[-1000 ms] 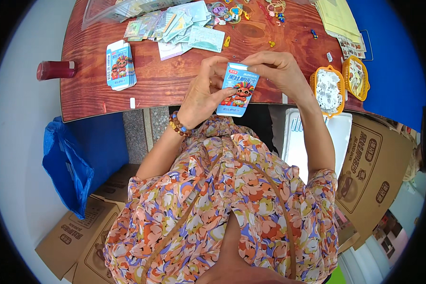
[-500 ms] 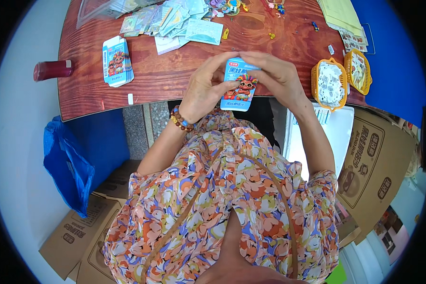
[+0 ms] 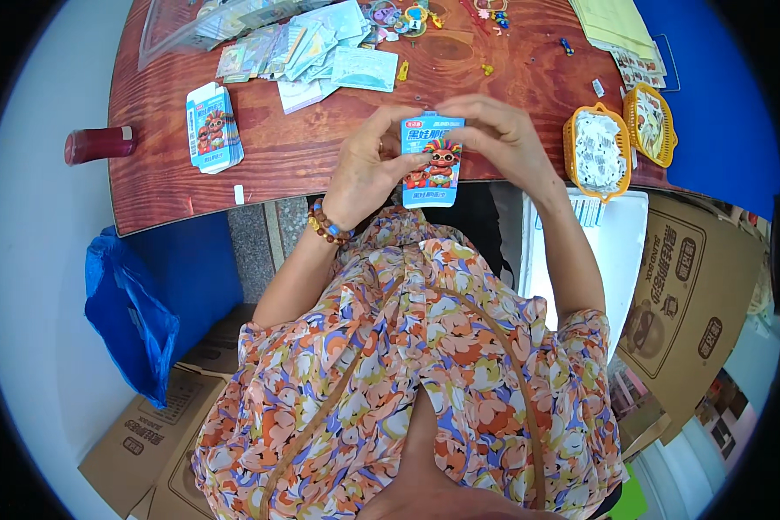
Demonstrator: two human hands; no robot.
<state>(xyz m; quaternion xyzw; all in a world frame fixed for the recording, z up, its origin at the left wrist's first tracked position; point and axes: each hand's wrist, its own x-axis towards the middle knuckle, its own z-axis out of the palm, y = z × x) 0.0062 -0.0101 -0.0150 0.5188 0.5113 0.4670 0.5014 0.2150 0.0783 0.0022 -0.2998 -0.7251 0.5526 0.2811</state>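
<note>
A small blue carton (image 3: pixel 430 180) with a cartoon figure on its front is held upright at the table's near edge. My left hand (image 3: pixel 367 165) grips it along its left side, thumb across the front. At the carton's top right, my right hand (image 3: pixel 504 143) has its fingers bent over the upper edge; those fingertips are partly hidden behind the carton. To the left on the table lies a stack of flattened cartons (image 3: pixel 213 130) of the same blue print.
Loose cards and packets (image 3: pixel 321 52) lie at the back, beside a clear plastic bin (image 3: pixel 208 30) and small trinkets (image 3: pixel 416 17). Two yellow baskets, one holding white packets (image 3: pixel 600 152), stand right. A dark red cylinder (image 3: pixel 100 146) is far left; a blue bag (image 3: pixel 130 321) hangs below.
The carton has turned slightly more upright and shifted a little to the left. My right hand has slid a bit along its top edge. The view has tilted slightly.
</note>
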